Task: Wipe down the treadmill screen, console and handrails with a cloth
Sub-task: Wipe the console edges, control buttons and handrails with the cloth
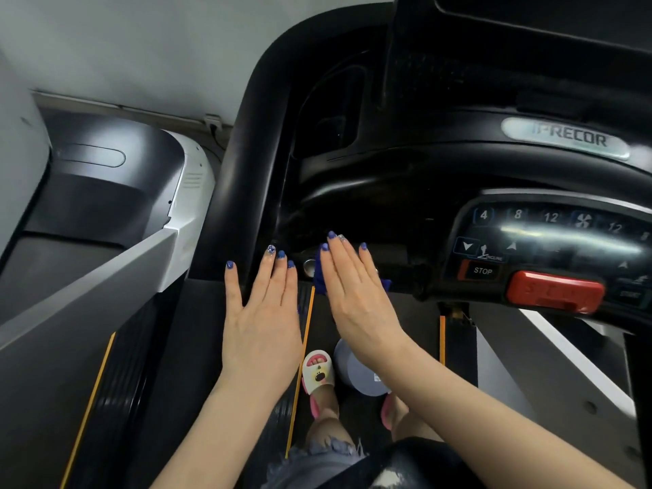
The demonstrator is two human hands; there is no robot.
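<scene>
The black treadmill console [458, 164] fills the upper right, with its dark screen [550, 15] at the top edge and a button panel [550, 238] at right. My left hand [263, 312] lies flat, fingers spread, on the thick black left handrail [243, 164]. My right hand [352, 291] presses a blue cloth [319, 277] flat against the inner grip bar [395, 266] under the console. Only the cloth's edges show beside my fingers.
A red stop button [555, 291] juts from the console's lower edge. A neighbouring treadmill [116, 192] stands at left. On the belt below stand my feet in slippers [317, 372] and a grey bucket [360, 372].
</scene>
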